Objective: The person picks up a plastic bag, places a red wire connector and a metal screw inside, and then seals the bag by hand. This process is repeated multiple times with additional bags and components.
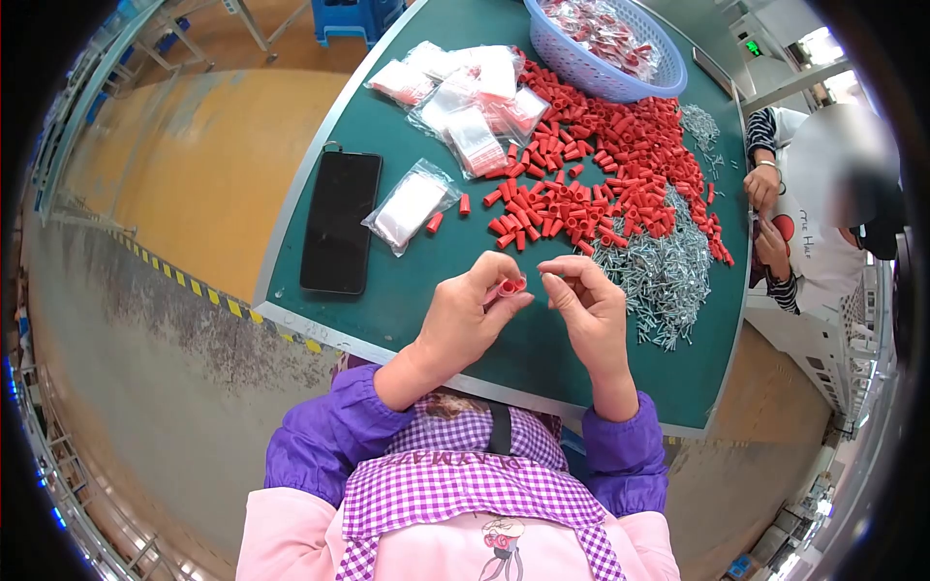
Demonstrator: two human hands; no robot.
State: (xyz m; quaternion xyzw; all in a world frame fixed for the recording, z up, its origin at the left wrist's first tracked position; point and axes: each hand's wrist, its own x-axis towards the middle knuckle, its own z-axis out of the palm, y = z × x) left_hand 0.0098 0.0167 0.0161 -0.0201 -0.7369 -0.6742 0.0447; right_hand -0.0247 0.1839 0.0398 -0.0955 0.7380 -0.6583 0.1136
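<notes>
My left hand (453, 315) is closed, with red tapered plastic caps (510, 288) pinched between thumb and index finger, their open ends facing up. Just to the right, a small gap away, is my right hand (593, 315), its thumb pressed to the fingertips. Anything in that pinch is too small to make out. Both hands are above the near part of the green table (407, 315). Beyond them spreads a large heap of loose red caps (639, 145). A pile of small silver screws (664, 290) lies beside my right hand.
Clear plastic bags (475, 140) are heaped at the back left, with a single bag (412, 208) nearer. A black phone (339, 223) lies by the left edge. A blue basket (591, 73) of filled bags stands at the back. Another person's hand (763, 184) is beyond the right edge.
</notes>
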